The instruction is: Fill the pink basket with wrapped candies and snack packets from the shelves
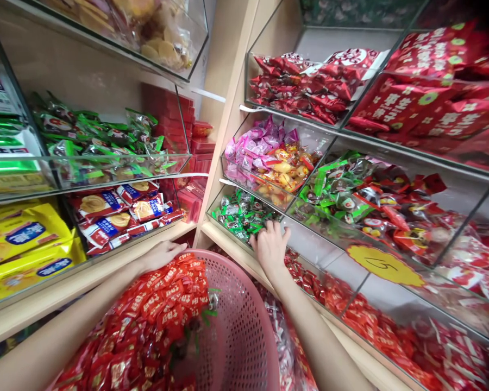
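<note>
My left hand (165, 254) lies flat, fingers stretched out, at the far left edge of a pink perforated basket (244, 304). Red wrapped candies (163, 304) are heaped in the basket's left part, with a few green wrapper ends showing beside them. Over the front edge of a clear bin reaches my right hand (270, 244), its fingers apart and a little bent. Small green wrapped candies (240, 212) fill that bin's left part, right by the fingertips. I see nothing held in either hand.
Red candies (362, 320) lie in the bins right of my right arm. A yellow price tag (385, 265) reading 15 hangs above them. Purple-wrapped candies (258, 144) sit one tier up. On the left shelf are yellow packets (32, 239) and red-and-blue packets (122, 214).
</note>
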Demonstrator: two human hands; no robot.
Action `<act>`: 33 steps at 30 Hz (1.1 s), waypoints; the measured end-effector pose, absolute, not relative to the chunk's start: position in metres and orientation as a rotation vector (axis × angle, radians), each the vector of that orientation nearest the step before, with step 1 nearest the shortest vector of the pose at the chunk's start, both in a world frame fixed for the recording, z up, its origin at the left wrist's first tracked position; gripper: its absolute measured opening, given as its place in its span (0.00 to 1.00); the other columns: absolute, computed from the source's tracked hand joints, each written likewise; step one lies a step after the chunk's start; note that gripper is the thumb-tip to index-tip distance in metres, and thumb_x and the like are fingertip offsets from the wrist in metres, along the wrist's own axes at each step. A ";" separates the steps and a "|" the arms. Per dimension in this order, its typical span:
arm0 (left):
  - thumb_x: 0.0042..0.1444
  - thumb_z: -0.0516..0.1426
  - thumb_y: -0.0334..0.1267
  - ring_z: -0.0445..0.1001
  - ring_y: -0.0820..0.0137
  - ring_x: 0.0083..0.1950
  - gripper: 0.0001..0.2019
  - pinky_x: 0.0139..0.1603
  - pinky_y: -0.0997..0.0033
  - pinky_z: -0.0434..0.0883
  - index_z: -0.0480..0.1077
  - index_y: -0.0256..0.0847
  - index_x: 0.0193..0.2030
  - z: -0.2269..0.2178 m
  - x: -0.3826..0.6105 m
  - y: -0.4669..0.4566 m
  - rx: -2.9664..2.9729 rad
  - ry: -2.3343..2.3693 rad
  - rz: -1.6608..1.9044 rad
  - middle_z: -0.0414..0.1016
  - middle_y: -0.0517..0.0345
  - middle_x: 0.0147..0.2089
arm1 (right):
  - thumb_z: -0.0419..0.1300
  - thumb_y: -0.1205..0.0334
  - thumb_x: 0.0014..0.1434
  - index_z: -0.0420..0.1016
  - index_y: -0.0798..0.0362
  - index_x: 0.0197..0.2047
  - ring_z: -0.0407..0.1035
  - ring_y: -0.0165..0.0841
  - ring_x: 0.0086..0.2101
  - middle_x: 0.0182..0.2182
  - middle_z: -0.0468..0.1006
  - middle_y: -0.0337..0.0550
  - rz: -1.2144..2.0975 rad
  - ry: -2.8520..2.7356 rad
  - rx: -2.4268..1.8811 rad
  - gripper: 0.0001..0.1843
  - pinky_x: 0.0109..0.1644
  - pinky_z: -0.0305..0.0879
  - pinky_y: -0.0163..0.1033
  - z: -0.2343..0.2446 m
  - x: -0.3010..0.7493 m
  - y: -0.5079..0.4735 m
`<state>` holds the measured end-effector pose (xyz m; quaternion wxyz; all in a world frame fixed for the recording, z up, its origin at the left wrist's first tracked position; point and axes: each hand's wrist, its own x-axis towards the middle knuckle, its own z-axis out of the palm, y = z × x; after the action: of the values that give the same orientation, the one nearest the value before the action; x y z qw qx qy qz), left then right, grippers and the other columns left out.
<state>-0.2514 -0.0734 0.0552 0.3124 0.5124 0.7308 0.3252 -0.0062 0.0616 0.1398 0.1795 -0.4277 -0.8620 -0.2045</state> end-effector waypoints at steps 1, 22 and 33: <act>0.50 0.44 0.61 0.72 0.61 0.35 0.29 0.35 0.72 0.64 0.73 0.37 0.27 0.056 -0.251 -0.073 1.350 1.918 0.856 0.77 0.57 0.29 | 0.48 0.59 0.58 0.74 0.59 0.33 0.54 0.46 0.48 0.41 0.68 0.56 -0.568 -2.421 -1.194 0.16 0.51 0.45 0.55 0.143 -0.004 0.058; 0.50 0.44 0.62 0.73 0.60 0.37 0.29 0.36 0.72 0.65 0.75 0.38 0.29 0.053 -0.255 -0.071 1.324 1.886 0.834 0.78 0.58 0.31 | 0.58 0.63 0.52 0.74 0.58 0.39 0.70 0.41 0.42 0.39 0.76 0.54 0.215 -3.180 -1.271 0.11 0.42 0.65 0.41 0.036 -0.032 0.001; 0.51 0.46 0.60 0.73 0.61 0.37 0.28 0.37 0.71 0.66 0.74 0.37 0.31 0.056 -0.253 -0.073 1.290 1.777 0.878 0.78 0.56 0.33 | 0.55 0.66 0.55 0.69 0.56 0.46 0.69 0.37 0.43 0.42 0.75 0.50 0.341 -3.160 -1.239 0.14 0.43 0.64 0.37 0.030 -0.035 -0.007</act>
<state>-0.2531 -0.0733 0.0561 0.3785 0.5048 0.6956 0.3436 -0.0348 -0.0069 0.0296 -0.1342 -0.3600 -0.9179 0.0990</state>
